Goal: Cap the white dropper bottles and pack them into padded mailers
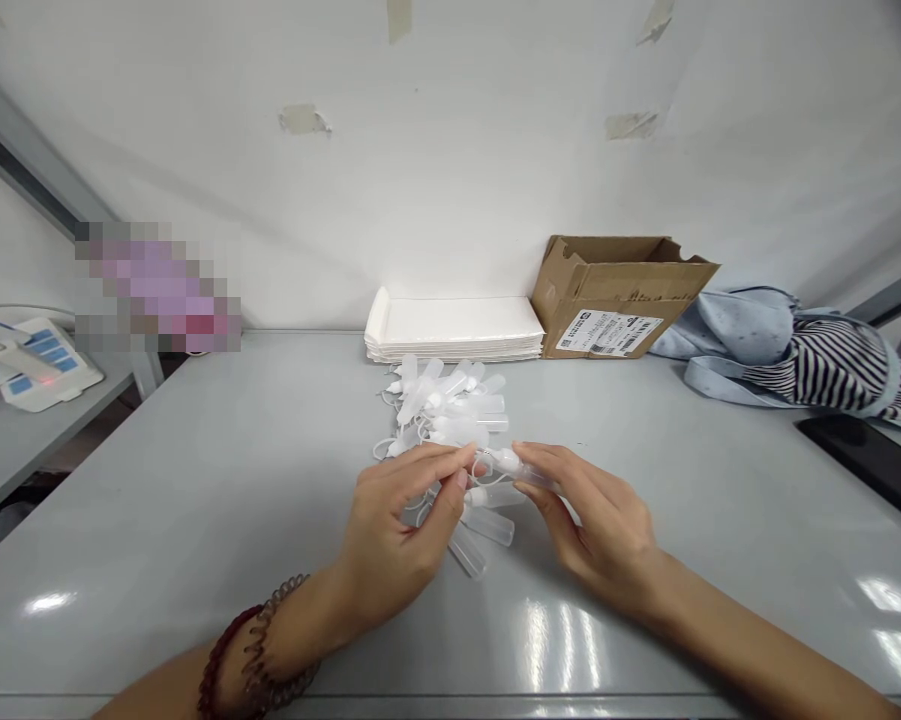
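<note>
A small translucent squeeze bottle [534,477] with a white nozzle top and a thin looped strap lies sideways between my hands. My right hand [596,510] pinches its body between thumb and fingers. At the nozzle end, my left hand [405,525] is closed in a pinch on the small strapped cap, which the fingertips mostly hide. Beneath and beyond my hands is a loose pile of similar squeeze bottles [487,404], pointing various ways. Several of them, such as a clear bottle [489,525], lie just under my fingers on the grey table [270,450].
A stack of white padded envelopes [461,320] lies against the wall, beside an open cardboard box [630,290]. Farther right are a blue and striped cloth bag [817,350] and a black phone [870,465]. A white device [49,365] stands on a side surface at left.
</note>
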Action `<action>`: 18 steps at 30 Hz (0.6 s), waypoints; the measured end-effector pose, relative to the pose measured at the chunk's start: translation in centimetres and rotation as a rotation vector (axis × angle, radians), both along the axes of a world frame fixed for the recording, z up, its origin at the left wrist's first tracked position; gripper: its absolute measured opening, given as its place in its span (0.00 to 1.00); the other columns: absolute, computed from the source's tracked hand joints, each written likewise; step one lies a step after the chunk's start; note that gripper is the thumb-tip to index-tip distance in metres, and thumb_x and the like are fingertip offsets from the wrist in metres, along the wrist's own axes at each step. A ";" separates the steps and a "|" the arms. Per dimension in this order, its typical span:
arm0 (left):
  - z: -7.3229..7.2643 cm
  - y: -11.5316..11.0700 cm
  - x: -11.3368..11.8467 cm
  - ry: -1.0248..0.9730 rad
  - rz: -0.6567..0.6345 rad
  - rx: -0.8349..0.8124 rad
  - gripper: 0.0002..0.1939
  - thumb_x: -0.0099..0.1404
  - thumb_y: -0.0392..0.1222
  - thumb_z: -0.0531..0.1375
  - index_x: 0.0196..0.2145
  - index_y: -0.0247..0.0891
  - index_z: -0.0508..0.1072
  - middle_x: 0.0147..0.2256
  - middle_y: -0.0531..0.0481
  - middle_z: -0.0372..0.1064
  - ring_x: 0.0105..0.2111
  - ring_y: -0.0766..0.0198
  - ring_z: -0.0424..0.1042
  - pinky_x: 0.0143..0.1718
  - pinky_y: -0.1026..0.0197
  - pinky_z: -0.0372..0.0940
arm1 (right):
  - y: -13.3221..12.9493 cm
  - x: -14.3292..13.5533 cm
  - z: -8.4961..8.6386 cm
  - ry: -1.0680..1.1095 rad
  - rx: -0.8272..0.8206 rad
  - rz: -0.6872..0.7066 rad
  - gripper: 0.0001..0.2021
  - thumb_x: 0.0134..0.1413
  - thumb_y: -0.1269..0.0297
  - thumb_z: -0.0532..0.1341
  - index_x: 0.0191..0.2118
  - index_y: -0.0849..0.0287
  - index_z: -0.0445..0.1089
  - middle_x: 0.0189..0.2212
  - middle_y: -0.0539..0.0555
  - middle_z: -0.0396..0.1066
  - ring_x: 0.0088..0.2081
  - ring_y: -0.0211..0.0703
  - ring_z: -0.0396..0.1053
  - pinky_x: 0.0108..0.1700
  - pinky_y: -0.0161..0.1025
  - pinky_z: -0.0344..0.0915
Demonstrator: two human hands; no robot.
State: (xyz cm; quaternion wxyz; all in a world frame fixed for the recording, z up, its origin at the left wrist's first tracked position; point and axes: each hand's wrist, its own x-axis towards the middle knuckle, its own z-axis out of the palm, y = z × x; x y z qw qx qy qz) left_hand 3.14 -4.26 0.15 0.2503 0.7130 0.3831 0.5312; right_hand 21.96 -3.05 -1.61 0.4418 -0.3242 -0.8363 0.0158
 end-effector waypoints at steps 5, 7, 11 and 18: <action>0.0 -0.1 -0.1 -0.022 -0.004 -0.097 0.14 0.62 0.28 0.57 0.42 0.39 0.77 0.33 0.52 0.77 0.33 0.68 0.74 0.35 0.68 0.70 | 0.0 0.1 0.0 0.003 0.029 -0.003 0.16 0.56 0.79 0.56 0.50 0.62 0.64 0.37 0.59 0.75 0.39 0.42 0.74 0.39 0.37 0.73; -0.1 -0.1 -0.2 -0.039 -0.007 -0.133 0.14 0.62 0.28 0.57 0.42 0.41 0.77 0.34 0.54 0.77 0.33 0.69 0.74 0.35 0.69 0.70 | 0.0 0.1 0.0 0.001 0.026 -0.004 0.16 0.57 0.79 0.55 0.51 0.62 0.64 0.37 0.59 0.75 0.40 0.42 0.74 0.39 0.38 0.73; -0.2 -0.2 -0.2 -0.082 -0.015 -0.198 0.15 0.63 0.29 0.58 0.42 0.44 0.77 0.34 0.56 0.77 0.31 0.71 0.74 0.35 0.69 0.70 | 0.0 0.1 0.0 0.000 0.017 -0.001 0.16 0.57 0.79 0.55 0.51 0.62 0.64 0.38 0.59 0.74 0.40 0.42 0.73 0.39 0.38 0.73; -0.5 -0.2 -0.1 -0.114 -0.029 -0.222 0.15 0.63 0.29 0.58 0.42 0.45 0.77 0.35 0.55 0.77 0.32 0.70 0.75 0.36 0.68 0.71 | 0.0 0.1 -0.1 -0.004 0.020 -0.011 0.17 0.58 0.78 0.55 0.52 0.61 0.63 0.38 0.58 0.74 0.39 0.42 0.74 0.38 0.39 0.73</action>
